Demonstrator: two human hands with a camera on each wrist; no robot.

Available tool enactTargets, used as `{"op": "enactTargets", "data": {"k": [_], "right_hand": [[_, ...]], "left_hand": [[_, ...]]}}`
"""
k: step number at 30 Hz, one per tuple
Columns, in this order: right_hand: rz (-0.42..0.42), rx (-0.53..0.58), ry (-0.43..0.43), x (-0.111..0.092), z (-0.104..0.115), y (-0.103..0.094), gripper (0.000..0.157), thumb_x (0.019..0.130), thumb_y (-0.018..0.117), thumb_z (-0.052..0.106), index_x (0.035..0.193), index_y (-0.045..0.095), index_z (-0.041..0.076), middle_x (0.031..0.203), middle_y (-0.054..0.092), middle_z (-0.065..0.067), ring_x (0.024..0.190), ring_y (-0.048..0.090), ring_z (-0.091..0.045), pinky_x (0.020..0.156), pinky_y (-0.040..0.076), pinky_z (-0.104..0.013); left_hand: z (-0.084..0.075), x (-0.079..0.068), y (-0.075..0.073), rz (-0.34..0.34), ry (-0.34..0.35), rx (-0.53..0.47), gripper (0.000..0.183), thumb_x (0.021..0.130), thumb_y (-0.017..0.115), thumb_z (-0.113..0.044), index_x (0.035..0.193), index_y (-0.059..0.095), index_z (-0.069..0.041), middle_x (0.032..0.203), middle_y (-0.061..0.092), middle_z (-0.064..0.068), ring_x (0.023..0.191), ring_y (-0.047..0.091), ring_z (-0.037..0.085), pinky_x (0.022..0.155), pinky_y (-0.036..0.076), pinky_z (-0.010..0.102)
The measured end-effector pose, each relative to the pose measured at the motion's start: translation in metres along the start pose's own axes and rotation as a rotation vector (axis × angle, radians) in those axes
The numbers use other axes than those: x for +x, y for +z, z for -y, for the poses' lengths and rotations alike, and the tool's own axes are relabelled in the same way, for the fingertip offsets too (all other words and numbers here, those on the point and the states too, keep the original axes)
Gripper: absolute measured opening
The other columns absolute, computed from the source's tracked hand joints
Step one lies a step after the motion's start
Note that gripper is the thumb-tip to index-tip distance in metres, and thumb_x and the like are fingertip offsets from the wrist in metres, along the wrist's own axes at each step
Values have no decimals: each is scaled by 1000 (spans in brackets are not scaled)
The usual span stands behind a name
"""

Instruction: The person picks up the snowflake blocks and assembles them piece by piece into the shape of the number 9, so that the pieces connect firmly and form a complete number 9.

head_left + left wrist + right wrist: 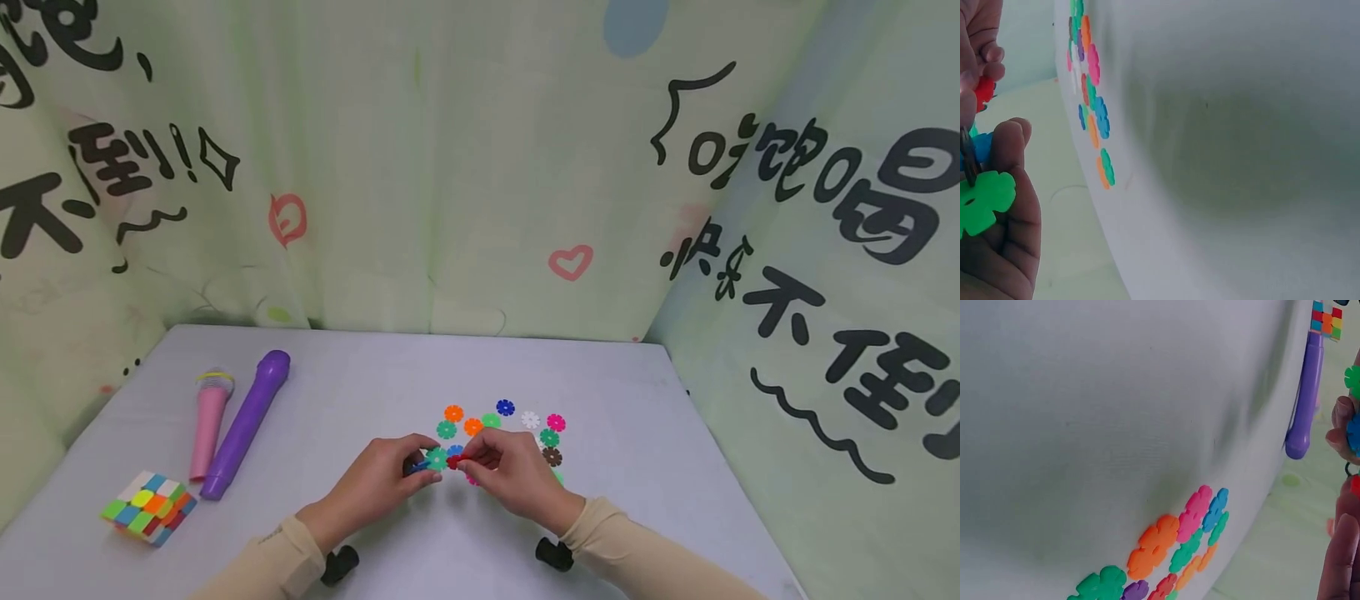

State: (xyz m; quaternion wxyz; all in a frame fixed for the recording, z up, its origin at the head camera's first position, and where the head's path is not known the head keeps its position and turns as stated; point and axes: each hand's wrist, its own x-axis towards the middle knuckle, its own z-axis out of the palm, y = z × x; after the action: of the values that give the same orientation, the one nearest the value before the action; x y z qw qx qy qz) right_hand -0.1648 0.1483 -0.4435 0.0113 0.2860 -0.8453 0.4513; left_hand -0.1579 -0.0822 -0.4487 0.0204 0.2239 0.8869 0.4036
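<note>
My left hand (382, 477) pinches a small cluster of plastic snowflake discs above the table. A green disc (990, 199) and a blue disc (984, 147) show in it, with a dark piece (969, 156) between them. Close by on the right, my right hand (517, 473) holds a red disc (455, 461) between thumb and fingers, right at the cluster's edge. Both hands nearly meet over the front of a spread of loose discs; the right one hides part of them. In the right wrist view, the fingers and held discs are cut off at the edge.
Loose discs lie flat beyond the hands, among them an orange disc (453, 413), a dark blue disc (506, 407) and a brown disc (552, 457). To the left are a pink microphone (209, 425), a purple microphone-shaped tube (247, 425) and a puzzle cube (148, 508). Printed curtains (480, 167) surround the white table (337, 375).
</note>
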Motion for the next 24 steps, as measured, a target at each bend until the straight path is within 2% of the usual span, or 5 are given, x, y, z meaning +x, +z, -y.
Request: {"op": "enactTargets", "data": {"k": [4, 11, 17, 20, 24], "right_hand": [[-16, -10, -20, -1, 0, 3, 14, 86, 78, 3, 93, 69, 11, 88, 73, -4, 74, 67, -4, 68, 56, -25], [-55, -28, -75, 2, 0, 5, 16, 83, 80, 0, 89, 71, 11, 83, 72, 2, 71, 67, -4, 63, 56, -25], [-26, 36, -20, 6, -1, 3, 18, 83, 79, -2, 95, 70, 9, 89, 72, 1, 75, 71, -14, 66, 57, -26], [11, 64, 10, 6, -2, 2, 21, 83, 77, -5, 98, 70, 8, 92, 71, 0, 78, 71, -16, 68, 57, -27], [17, 94, 42, 5, -4, 3, 21, 84, 77, -6, 98, 69, 8, 92, 71, 0, 79, 72, -24, 68, 57, -27]], "left_hand": [[-2, 2, 2, -8, 7, 11, 33, 86, 81, -22, 115, 70, -10, 80, 62, -13, 69, 53, 8, 61, 49, 24], [-5, 4, 4, -40, 17, 15, 31, 85, 81, -19, 112, 72, -8, 74, 61, -14, 64, 53, 7, 59, 48, 24], [-8, 6, 2, -71, -8, 29, 33, 86, 80, -20, 116, 67, -10, 88, 65, -8, 69, 55, 8, 63, 50, 24], [-8, 6, 0, -47, -1, 72, 35, 88, 78, -20, 120, 65, -12, 88, 64, -8, 70, 54, 9, 62, 49, 26], [-8, 6, -1, -19, 7, 98, 33, 89, 77, -20, 120, 67, -13, 93, 64, -7, 73, 54, 10, 64, 49, 27]]}}
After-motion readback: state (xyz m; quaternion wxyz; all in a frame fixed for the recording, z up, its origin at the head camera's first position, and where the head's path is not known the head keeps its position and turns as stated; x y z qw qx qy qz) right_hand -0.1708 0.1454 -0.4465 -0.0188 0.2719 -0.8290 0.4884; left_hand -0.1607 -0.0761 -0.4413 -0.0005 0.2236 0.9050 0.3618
